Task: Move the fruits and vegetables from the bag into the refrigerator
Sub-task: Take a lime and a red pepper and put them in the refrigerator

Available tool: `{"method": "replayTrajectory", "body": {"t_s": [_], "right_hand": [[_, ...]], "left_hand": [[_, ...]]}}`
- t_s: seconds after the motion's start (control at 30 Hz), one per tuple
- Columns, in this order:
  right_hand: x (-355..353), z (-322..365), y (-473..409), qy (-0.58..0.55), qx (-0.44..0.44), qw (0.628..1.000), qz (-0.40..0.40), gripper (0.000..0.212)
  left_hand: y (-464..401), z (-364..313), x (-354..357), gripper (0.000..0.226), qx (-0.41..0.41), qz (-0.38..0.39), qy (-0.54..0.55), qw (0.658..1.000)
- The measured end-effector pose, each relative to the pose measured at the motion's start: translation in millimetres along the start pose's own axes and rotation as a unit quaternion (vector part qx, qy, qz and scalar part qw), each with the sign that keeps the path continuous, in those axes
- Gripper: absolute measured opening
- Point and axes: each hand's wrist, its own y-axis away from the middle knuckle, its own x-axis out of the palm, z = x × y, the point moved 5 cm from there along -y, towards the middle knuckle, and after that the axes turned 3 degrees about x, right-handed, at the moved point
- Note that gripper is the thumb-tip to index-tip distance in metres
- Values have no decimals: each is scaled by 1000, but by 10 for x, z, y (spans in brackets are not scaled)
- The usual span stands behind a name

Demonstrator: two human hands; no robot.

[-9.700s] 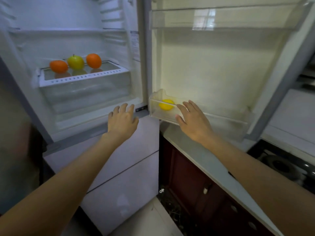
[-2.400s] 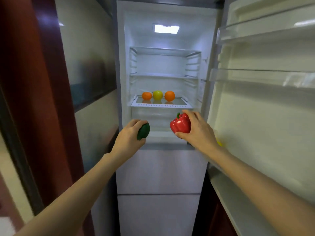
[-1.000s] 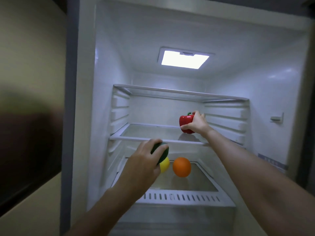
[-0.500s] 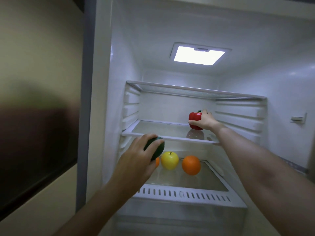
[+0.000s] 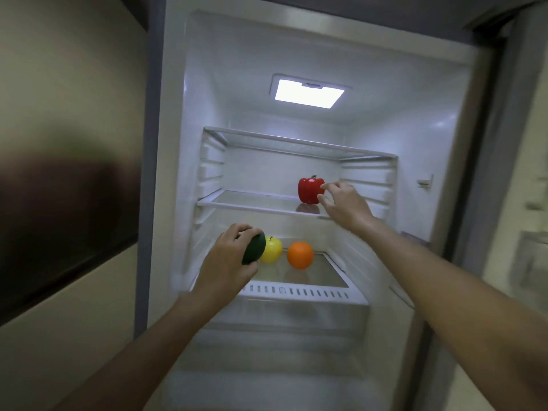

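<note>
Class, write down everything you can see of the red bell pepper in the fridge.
The red bell pepper is glossy and smooth, lobed, with a short green stem on top. It stands upright on the glass shelf in the middle of the refrigerator, toward the right and back, its reflection showing on the glass below. The right hand is at its right side, fingertips at or just off its skin; which, I cannot tell.
</note>
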Motion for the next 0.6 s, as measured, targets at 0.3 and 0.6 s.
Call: {"method": "replayTrajectory", "body": {"t_s": [0.3,0.6], "right_hand": [[-406,88,1437,9,0,999,-39,37],[-936,-226,2980,67,117,991,2,41]], "left_hand": [[748,-663,586,55,-27,73,87,993],[1178,-1614,980,56,66,177,235,953]]}}
